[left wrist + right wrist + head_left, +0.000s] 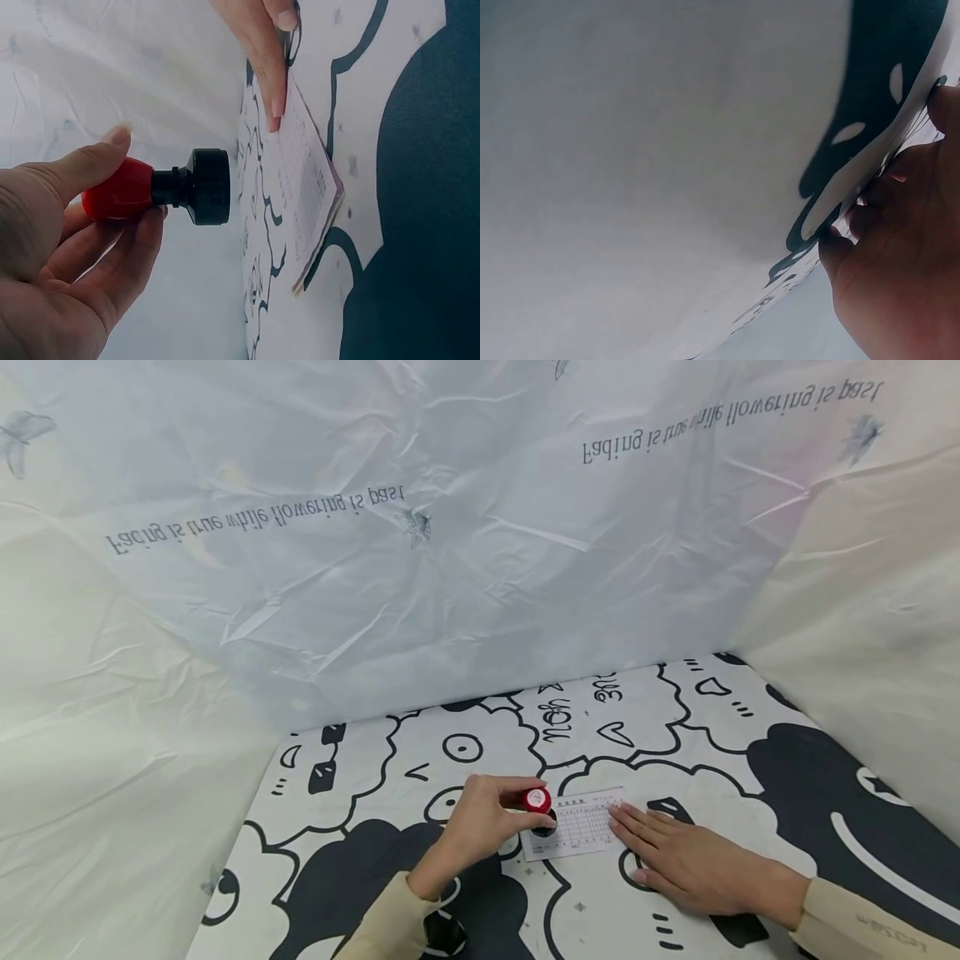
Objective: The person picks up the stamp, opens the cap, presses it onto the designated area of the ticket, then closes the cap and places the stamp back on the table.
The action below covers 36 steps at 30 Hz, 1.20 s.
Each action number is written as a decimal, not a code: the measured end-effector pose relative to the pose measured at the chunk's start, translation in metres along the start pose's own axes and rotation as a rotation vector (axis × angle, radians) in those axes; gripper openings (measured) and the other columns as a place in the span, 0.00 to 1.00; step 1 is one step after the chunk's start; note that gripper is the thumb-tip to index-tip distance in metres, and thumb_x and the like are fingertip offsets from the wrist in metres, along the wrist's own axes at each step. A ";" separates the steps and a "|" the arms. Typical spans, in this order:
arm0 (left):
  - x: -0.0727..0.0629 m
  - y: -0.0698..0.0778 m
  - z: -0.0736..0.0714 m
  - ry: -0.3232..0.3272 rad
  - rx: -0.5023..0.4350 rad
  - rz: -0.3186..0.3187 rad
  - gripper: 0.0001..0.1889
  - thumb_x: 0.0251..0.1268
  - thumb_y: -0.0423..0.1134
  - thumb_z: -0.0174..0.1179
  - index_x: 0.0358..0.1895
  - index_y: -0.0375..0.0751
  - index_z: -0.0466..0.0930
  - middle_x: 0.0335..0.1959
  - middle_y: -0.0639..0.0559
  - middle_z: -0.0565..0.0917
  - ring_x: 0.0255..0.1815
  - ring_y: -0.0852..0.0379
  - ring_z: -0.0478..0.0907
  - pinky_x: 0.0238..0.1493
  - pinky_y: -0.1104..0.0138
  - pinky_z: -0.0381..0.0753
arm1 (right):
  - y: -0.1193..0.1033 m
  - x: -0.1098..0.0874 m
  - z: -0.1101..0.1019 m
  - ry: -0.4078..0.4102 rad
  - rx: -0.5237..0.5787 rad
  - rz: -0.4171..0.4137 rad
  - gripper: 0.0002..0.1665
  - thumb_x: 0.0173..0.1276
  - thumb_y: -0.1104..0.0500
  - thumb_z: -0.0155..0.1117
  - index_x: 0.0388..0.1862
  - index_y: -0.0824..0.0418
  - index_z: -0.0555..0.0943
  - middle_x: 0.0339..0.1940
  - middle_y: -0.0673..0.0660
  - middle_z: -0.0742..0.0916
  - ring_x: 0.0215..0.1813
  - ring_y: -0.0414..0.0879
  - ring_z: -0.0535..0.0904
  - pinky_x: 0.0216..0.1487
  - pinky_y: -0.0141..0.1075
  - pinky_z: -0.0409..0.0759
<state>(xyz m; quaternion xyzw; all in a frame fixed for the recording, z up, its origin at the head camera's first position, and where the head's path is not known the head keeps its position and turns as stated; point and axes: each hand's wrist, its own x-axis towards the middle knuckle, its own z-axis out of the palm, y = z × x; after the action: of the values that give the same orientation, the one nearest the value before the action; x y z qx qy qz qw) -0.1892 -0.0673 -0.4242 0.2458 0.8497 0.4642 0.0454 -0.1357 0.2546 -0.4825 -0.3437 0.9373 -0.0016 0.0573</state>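
A hand stamp [537, 800] with a round red handle and a black base is held between the thumb and fingers of my left hand [480, 822]. In the left wrist view the stamp's black base [210, 187] faces the paper pad [309, 180], with a gap between them. The pad [585, 828] is a thin form block printed with a grid, lying on the patterned cloth. My right hand [686, 862] lies flat, fingers straight, its fingertips on the pad's right edge. The right wrist view shows the right hand [900, 255] from close up; the pad is hidden there.
A white cloth [607, 910] with black cartoon drawings covers the work surface. Pale plastic sheeting [450, 585] with printed lettering rises behind it, and more sheeting [120, 760] closes in the left and right sides.
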 end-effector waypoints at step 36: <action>0.005 -0.020 0.014 -0.154 0.330 0.068 0.22 0.59 0.46 0.79 0.56 0.45 0.90 0.44 0.54 0.93 0.35 0.75 0.80 0.33 0.80 0.77 | -0.002 0.001 -0.004 -0.030 -0.011 0.002 0.44 0.84 0.29 0.31 0.86 0.53 0.58 0.88 0.52 0.62 0.87 0.53 0.60 0.79 0.56 0.69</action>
<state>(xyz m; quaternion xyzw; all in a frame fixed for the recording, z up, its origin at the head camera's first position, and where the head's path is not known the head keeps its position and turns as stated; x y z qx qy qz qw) -0.1966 -0.0636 -0.4476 0.3132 0.8996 0.2997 0.0535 -0.1356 0.2520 -0.4782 -0.3430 0.9367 0.0090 0.0693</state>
